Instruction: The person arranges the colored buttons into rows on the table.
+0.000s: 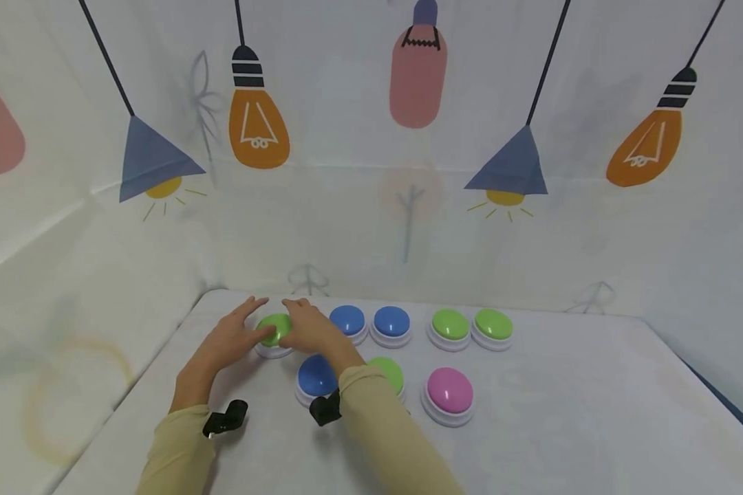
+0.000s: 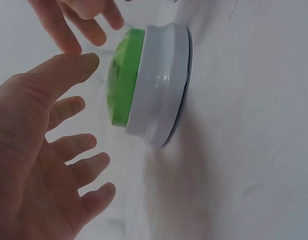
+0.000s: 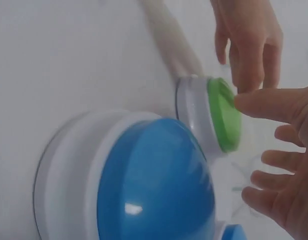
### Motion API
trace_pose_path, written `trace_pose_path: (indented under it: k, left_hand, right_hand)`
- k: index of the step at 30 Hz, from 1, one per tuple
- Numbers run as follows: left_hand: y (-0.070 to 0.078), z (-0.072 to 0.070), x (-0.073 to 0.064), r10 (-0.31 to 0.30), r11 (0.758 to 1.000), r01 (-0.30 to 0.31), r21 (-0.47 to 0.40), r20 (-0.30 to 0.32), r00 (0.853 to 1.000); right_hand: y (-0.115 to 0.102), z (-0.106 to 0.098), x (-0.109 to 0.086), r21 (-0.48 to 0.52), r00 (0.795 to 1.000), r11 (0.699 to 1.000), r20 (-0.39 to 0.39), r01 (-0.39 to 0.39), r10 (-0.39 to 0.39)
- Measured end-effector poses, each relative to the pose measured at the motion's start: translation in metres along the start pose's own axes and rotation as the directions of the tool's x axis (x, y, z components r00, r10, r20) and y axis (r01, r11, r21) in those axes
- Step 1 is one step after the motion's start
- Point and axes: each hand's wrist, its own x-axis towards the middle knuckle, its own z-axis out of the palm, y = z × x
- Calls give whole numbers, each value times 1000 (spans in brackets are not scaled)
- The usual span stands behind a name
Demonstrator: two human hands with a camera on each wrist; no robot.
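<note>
A green push button (image 1: 275, 322) on a round white base stands at the back left of the table. My left hand (image 1: 225, 342) is at its left side, fingers spread and thumb over the dome. From the right comes my right hand (image 1: 312, 331), its thumb at the dome's edge. In the left wrist view the left fingers (image 2: 89, 167) are loosely bent beside the green dome (image 2: 125, 80) and grip nothing. The right wrist view shows the right thumb (image 3: 266, 104) close over the green button (image 3: 224, 122), with a blue button (image 3: 159, 180) nearer the camera.
Two blue buttons (image 1: 392, 322) and two green buttons (image 1: 450, 324) line the back of the white table (image 1: 582, 399). Another blue button (image 1: 316, 376), a green one (image 1: 386, 375) partly behind the right sleeve, and a pink button (image 1: 450, 390) sit nearer. Printed cloth walls (image 1: 347, 220) surround the table.
</note>
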Motion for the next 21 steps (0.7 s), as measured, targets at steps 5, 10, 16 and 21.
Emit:
trace_pose_path:
  k: [5, 10, 16, 21]
  left_hand:
    - [-5, -1, -1, -12, 1000, 12, -14, 3, 1000]
    - [-6, 2, -1, 5, 999, -4, -32, 18, 1000]
    - [-2, 5, -1, 43, 998, -42, -36, 27, 999]
    - [2, 7, -1, 44, 998, -42, -53, 34, 998]
  right_hand:
    - [-1, 10, 7, 16, 999, 999, 20, -42, 42]
    - [1, 21, 8, 22, 991, 994, 83, -110, 108]
    - [2, 26, 8, -2, 992, 994, 63, -112, 112]
    - [3, 31, 7, 6, 993, 993, 30, -116, 116]
